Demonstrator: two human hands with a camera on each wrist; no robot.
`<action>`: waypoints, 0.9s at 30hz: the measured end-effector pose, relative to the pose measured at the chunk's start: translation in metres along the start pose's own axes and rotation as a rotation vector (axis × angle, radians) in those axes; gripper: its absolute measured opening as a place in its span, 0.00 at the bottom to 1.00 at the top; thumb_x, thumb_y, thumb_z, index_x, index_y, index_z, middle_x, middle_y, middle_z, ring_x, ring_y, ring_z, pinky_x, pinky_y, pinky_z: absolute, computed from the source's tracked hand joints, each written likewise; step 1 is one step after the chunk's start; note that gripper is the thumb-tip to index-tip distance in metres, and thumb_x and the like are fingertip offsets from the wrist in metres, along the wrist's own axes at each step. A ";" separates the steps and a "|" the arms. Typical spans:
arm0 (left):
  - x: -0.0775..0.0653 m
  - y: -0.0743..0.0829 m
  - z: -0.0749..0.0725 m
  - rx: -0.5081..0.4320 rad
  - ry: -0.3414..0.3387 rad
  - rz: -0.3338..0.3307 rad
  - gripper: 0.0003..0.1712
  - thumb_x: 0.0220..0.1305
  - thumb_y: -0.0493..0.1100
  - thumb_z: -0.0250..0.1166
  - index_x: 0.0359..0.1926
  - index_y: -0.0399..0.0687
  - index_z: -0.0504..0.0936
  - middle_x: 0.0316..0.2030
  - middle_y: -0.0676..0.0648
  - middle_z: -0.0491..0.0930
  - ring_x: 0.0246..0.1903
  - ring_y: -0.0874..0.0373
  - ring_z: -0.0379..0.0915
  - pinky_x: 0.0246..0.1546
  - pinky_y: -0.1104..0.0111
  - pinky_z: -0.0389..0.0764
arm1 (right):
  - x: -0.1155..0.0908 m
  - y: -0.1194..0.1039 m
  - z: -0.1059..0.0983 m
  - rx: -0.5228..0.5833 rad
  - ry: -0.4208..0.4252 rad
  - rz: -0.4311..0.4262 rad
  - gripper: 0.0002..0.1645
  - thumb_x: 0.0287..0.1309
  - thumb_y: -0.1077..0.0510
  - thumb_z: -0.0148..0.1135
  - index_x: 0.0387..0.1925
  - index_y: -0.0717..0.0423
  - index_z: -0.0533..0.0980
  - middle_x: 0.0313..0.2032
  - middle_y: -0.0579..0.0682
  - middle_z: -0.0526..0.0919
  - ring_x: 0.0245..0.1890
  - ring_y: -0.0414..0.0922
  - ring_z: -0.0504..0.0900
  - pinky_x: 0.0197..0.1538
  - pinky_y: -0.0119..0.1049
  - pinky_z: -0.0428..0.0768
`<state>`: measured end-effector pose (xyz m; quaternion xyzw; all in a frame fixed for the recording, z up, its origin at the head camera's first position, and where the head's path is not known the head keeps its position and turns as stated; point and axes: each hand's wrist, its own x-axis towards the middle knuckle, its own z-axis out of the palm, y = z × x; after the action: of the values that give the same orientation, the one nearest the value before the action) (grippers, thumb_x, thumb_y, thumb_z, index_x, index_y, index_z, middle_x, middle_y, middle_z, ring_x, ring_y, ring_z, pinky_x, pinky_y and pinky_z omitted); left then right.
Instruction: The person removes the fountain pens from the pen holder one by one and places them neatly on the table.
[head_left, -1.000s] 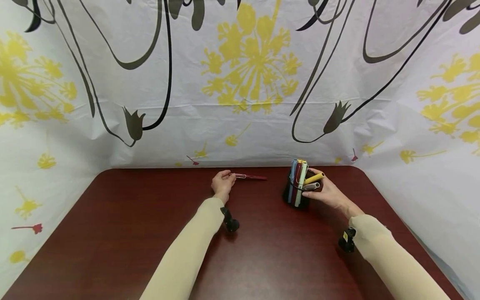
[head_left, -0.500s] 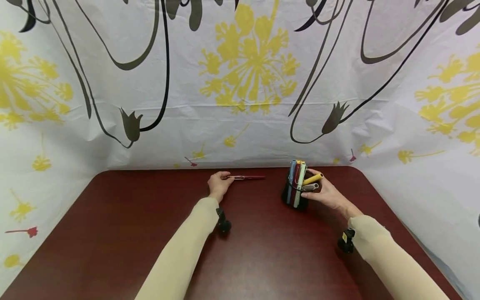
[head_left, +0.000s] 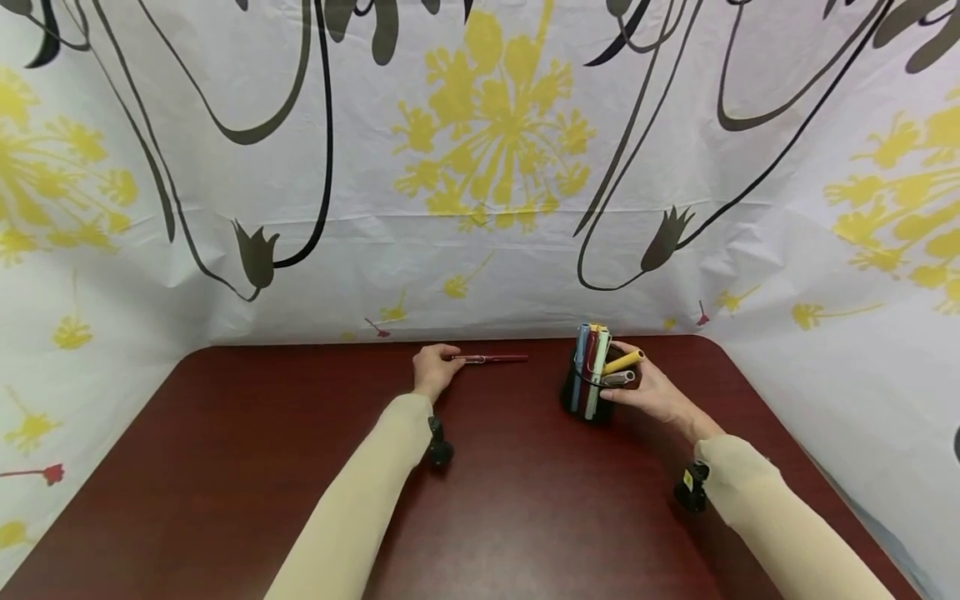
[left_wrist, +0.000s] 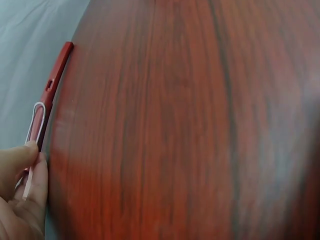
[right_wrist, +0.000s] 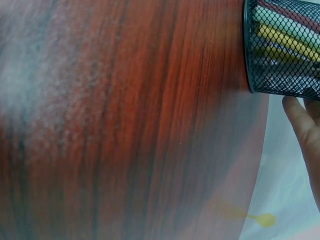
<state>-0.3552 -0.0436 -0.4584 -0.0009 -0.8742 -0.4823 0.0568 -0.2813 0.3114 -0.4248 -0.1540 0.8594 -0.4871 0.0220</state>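
Observation:
Near the table's back edge, my left hand (head_left: 435, 372) pinches a dark red pen (head_left: 506, 358) by its clip end, between thumb and fingers. The pen points right, lying along the back edge; its silver wire clip (left_wrist: 36, 116) shows in the left wrist view. Farther right, my right hand (head_left: 652, 398) grips a black mesh pen holder (right_wrist: 287, 55) from its right side. Blue (head_left: 579, 367), dark red, mint-green (head_left: 597, 379), yellow (head_left: 624, 362) and grey (head_left: 618, 378) pens stand in it, the yellow and grey ones leaning right. The holder hides some of the right fingers.
A reddish-brown wooden table (head_left: 525, 500) with rounded back corners lies under both hands. Right behind it and along its sides hangs a white sheet (head_left: 360, 283) with flower prints. Each wrist carries a small black camera.
The left wrist and forearm have swung slightly left, and the pinched pen now lies more level. The right hand keeps its grip on the pen holder. The head view has shifted a little.

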 end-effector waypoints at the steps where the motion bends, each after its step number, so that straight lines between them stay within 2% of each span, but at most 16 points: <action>1: 0.001 0.000 -0.001 0.027 -0.004 0.019 0.12 0.58 0.40 0.67 0.44 0.45 0.86 0.47 0.44 0.82 0.54 0.47 0.72 0.54 0.55 0.74 | 0.000 -0.001 0.000 -0.002 0.002 0.000 0.48 0.54 0.61 0.67 0.70 0.55 0.50 0.63 0.64 0.62 0.57 0.57 0.68 0.47 0.26 0.74; 4: 0.002 0.000 -0.004 0.076 -0.022 0.062 0.11 0.58 0.40 0.67 0.43 0.45 0.86 0.48 0.44 0.82 0.53 0.48 0.73 0.53 0.55 0.75 | -0.001 -0.002 0.000 -0.003 0.008 -0.003 0.48 0.54 0.61 0.67 0.70 0.54 0.51 0.62 0.63 0.63 0.56 0.50 0.69 0.47 0.27 0.74; 8: 0.002 0.000 -0.006 0.079 -0.054 0.070 0.11 0.59 0.39 0.67 0.44 0.44 0.85 0.50 0.43 0.80 0.52 0.48 0.74 0.51 0.55 0.76 | -0.001 -0.002 0.000 -0.011 0.012 -0.016 0.48 0.53 0.61 0.68 0.69 0.54 0.51 0.62 0.63 0.64 0.53 0.36 0.69 0.48 0.26 0.74; 12: 0.001 0.000 -0.007 0.076 -0.068 0.096 0.11 0.59 0.38 0.66 0.44 0.42 0.85 0.50 0.41 0.80 0.52 0.47 0.74 0.50 0.55 0.77 | -0.001 0.000 0.000 0.000 0.010 -0.034 0.48 0.53 0.62 0.68 0.70 0.55 0.51 0.61 0.64 0.64 0.50 0.29 0.70 0.47 0.26 0.75; 23: 0.007 -0.004 0.000 0.142 -0.034 0.169 0.10 0.59 0.37 0.66 0.43 0.43 0.86 0.46 0.42 0.82 0.48 0.48 0.77 0.47 0.58 0.79 | -0.003 0.001 0.001 -0.006 0.016 -0.044 0.47 0.54 0.62 0.67 0.70 0.55 0.51 0.61 0.63 0.65 0.51 0.33 0.70 0.49 0.24 0.73; 27: 0.008 -0.003 0.000 0.162 -0.026 0.171 0.10 0.59 0.37 0.66 0.43 0.44 0.86 0.46 0.42 0.82 0.48 0.49 0.77 0.47 0.58 0.79 | -0.002 0.001 0.001 -0.003 0.016 -0.046 0.48 0.53 0.62 0.67 0.70 0.55 0.51 0.61 0.63 0.65 0.52 0.35 0.70 0.49 0.25 0.73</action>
<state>-0.3635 -0.0453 -0.4600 -0.0771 -0.9077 -0.4034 0.0861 -0.2791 0.3119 -0.4262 -0.1700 0.8565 -0.4873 0.0037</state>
